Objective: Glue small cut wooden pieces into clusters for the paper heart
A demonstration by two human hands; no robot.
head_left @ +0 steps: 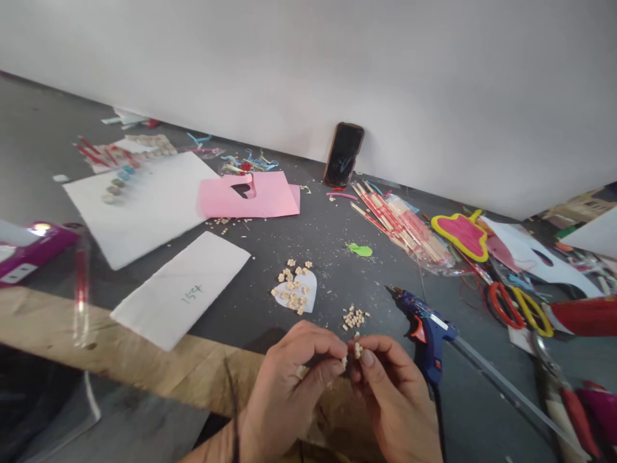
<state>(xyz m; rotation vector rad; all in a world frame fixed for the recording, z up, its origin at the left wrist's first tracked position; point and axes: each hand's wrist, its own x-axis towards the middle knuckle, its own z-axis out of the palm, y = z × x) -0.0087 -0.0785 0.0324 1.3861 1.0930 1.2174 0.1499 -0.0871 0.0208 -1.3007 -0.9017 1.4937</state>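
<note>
My left hand (301,379) pinches a small pale wooden piece (344,361) between thumb and finger. Close beside it, my right hand (393,392) grips a little cluster of pale wooden pieces (357,349). Just beyond my fingers lies a loose pile of short wooden bits (355,317). A white paper heart (311,292) sits farther off, with several small flower-like wooden clusters (290,283) on and around it. To the right of my right hand rests a blue glue gun (431,337) with an orange trigger and a glue stick in its back.
A phone (343,154) leans on the wall. Pink paper (260,196) and white sheets (183,289) lie left. Wrapped wooden sticks (405,228), a green scrap (359,249), scissors with red and yellow handles (504,305) and a yellow-edged pink shape (463,235) lie right.
</note>
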